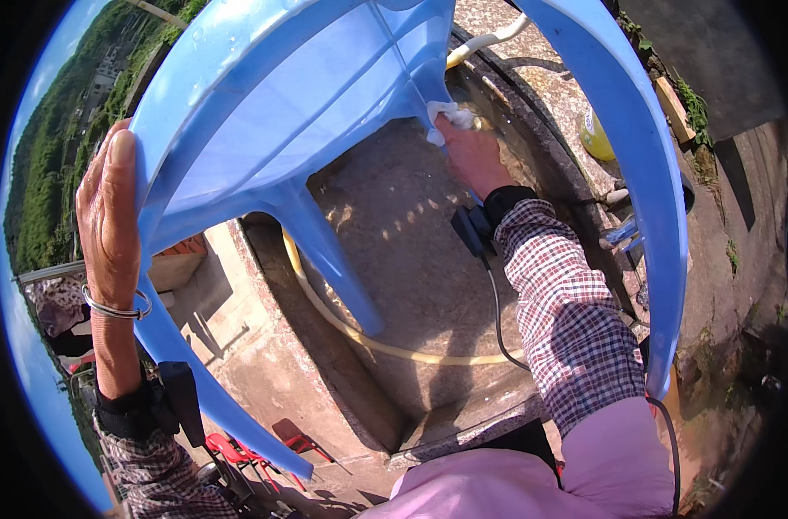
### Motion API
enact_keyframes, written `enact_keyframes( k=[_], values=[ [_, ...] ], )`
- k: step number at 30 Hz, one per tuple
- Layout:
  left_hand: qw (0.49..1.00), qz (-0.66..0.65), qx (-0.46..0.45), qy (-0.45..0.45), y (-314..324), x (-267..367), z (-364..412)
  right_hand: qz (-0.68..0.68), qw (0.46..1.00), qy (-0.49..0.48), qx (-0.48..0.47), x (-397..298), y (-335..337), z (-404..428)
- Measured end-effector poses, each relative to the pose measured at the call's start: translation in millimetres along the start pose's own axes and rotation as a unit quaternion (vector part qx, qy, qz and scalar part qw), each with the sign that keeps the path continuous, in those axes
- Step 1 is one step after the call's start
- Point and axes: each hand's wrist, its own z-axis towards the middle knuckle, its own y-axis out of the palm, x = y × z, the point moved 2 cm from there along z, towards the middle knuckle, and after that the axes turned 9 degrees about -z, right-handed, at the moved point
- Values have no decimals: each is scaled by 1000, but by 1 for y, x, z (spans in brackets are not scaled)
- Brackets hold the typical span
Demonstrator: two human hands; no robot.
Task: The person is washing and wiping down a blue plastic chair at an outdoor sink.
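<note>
A blue plastic chair or stool (283, 123) is tilted over a concrete basin (433, 259), with its legs spread toward me. My left hand (112, 207) grips its outer edge at the left; the fingertips are partly hidden. Deep in the middle, my right hand (475, 156) presses a white cloth or sponge (455, 115) against the inside of a leg. Water drops glisten on the upper blue surface. Shallow water appears to lie in the basin, where a pale yellow hose (394, 351) curves along the floor.
Beyond the basin's right rim stand a yellow-green bottle (598, 136) and a black cable (530, 97). Red chairs (238, 451) are on the paving at lower left. A cord (497, 305) hangs from my right wrist device (469, 230). Hills rise far left.
</note>
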Motion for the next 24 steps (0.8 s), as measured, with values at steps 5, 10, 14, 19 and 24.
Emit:
enact_keyframes(
  k=[5, 10, 14, 19, 24],
  values=[
    [993, 66, -30, 96, -8, -2, -1, -52, 988, -20, -143, 14, 28, -95],
    [973, 105, -43, 203, -3, -12, 4, -76, 981, 12, -181, 32, 74, -171],
    [993, 95, -24, 66, -44, 20, -11, 96, 985, -143, 7, -39, 29, -126],
    [954, 141, -51, 261, -1, -9, 7, 28, 933, -150, 326, -37, -15, -8],
    [954, 156, -52, 250, -16, -8, -1, -57, 998, -8, -6, -47, -3, 5]
  ],
)
